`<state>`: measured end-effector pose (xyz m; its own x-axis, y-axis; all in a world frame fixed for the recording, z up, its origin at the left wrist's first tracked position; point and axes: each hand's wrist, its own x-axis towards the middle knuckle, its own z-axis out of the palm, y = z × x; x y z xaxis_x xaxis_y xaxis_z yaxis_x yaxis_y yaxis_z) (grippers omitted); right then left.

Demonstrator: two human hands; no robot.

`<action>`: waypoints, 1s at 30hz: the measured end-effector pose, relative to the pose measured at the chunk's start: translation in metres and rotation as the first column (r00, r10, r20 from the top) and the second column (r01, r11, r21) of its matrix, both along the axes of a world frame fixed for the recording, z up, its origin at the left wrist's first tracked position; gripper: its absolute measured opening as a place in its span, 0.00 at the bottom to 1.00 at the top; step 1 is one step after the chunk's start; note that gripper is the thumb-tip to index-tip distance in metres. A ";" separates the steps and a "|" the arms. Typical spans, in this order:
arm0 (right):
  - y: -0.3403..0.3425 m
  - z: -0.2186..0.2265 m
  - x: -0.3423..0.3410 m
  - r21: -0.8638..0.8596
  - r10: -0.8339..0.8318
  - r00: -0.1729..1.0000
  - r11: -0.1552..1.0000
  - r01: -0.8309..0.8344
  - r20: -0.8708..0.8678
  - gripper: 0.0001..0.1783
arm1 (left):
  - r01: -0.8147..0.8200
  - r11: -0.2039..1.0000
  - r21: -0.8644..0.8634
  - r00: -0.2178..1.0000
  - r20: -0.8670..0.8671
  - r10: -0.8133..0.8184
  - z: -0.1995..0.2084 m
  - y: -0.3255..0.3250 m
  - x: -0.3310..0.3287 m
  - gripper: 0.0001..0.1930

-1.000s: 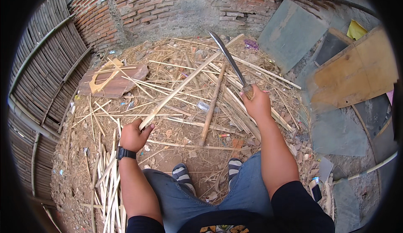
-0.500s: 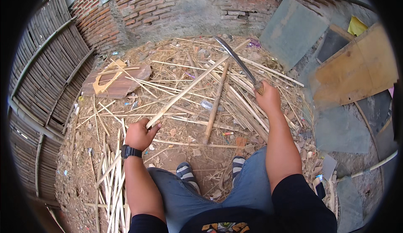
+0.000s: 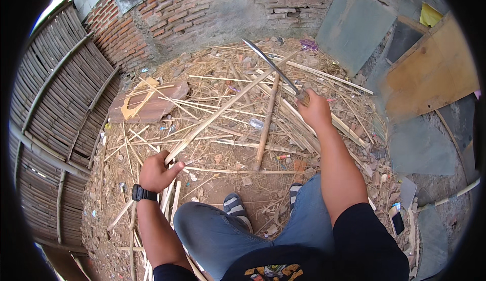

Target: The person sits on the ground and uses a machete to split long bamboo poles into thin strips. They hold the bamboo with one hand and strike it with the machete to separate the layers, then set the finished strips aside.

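My left hand [image 3: 158, 171], with a dark watch on its wrist, is closed around the near end of a long pale bamboo strip [image 3: 223, 108]. The strip slants up and away to the right. In my right hand [image 3: 315, 110] is the handle of a machete [image 3: 273, 66] with a long, slightly curved blade. Its blade points up and to the left and crosses over the strip's far part in this view; whether they touch I cannot tell. Below the strip's far end, a round wooden stick [image 3: 267, 129] lies on the ground.
Loose bamboo strips [image 3: 298, 124] are strewn ahead, with more by my left leg. A brown board [image 3: 169, 96] lies at the left. A bamboo fence [image 3: 55, 94] stands left, a brick wall [image 3: 202, 18] behind, and grey panels [image 3: 357, 28] lean at the right. A phone [image 3: 397, 220] lies at lower right.
My left hand has shifted left and slightly nearer, with the strip still in it. My right hand has moved a little left and up, carrying the machete with it. The view has also shifted slightly.
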<state>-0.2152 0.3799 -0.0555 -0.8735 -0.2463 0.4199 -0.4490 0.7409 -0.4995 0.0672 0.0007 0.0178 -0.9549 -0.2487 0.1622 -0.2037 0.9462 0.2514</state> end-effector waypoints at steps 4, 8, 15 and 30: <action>-0.018 0.008 0.030 0.054 -0.005 0.995 0.999 0.000 0.095 0.19 | -0.104 0.989 -0.107 0.994 0.025 0.107 0.005 0.005 0.033 0.32; -0.043 0.006 0.064 0.118 0.338 0.941 0.934 -0.338 0.022 0.16 | -0.128 0.990 -0.057 0.991 0.028 0.130 -0.013 0.019 0.060 0.30; -0.038 0.002 0.038 -0.012 0.266 0.961 0.964 -0.266 0.073 0.20 | -0.166 0.985 0.037 0.986 0.018 0.166 -0.027 0.017 0.117 0.29; -0.065 -0.006 0.079 0.246 0.580 0.810 0.801 -0.546 -0.091 0.15 | -0.202 0.976 0.075 0.978 0.060 0.198 -0.034 0.030 0.131 0.29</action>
